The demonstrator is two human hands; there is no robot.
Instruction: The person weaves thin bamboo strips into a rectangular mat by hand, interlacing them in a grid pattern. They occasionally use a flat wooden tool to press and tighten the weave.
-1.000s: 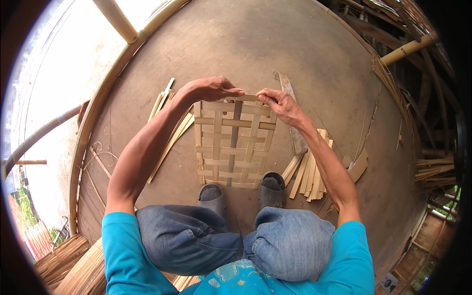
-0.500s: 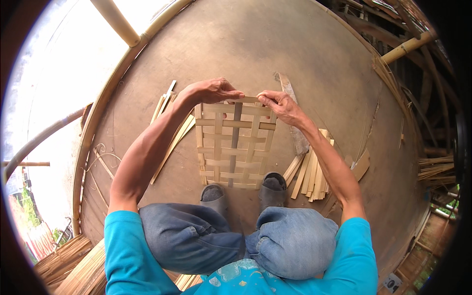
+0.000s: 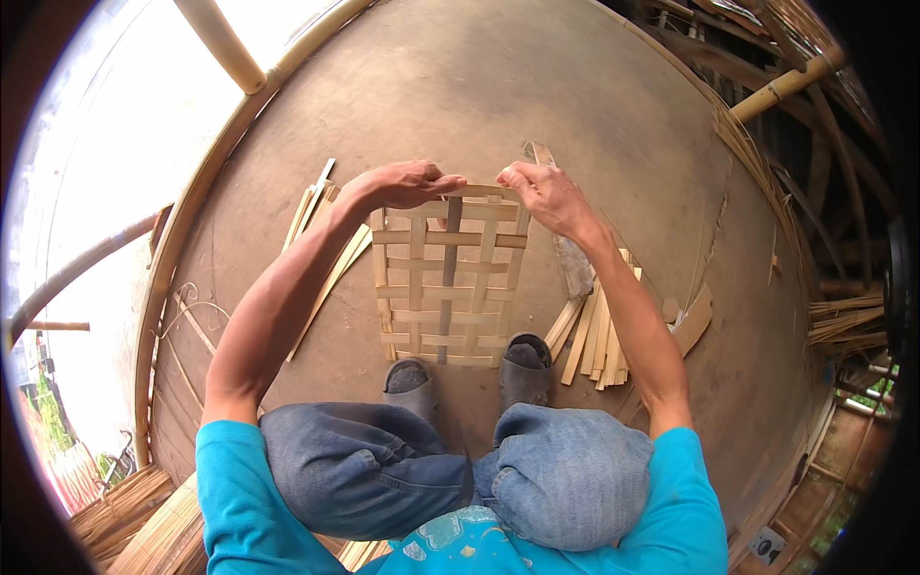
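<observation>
While both feet pin its near edge, woven bamboo mat [image 3: 448, 287] lies flat, left hand [image 3: 407, 184] and right hand [image 3: 539, 190] fingers pinching its far strip, loose bamboo slats [image 3: 594, 331] just beside.

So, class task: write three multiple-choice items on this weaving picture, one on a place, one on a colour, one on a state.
1. Where is the loose pile of bamboo strips nearest the mat?
A. by the right foot
B. on the knees
C. on the railing

2. What colour is the shirt?
A. red
B. turquoise
C. white

3. How does the woven mat lie?
A. rolled up
B. hung up
C. flat on the floor

Key: 1 A, strips fan out beside the right shoe. 2 B, both sleeves are turquoise. 3 C, the left hand and right hand grip its far edge.
</observation>
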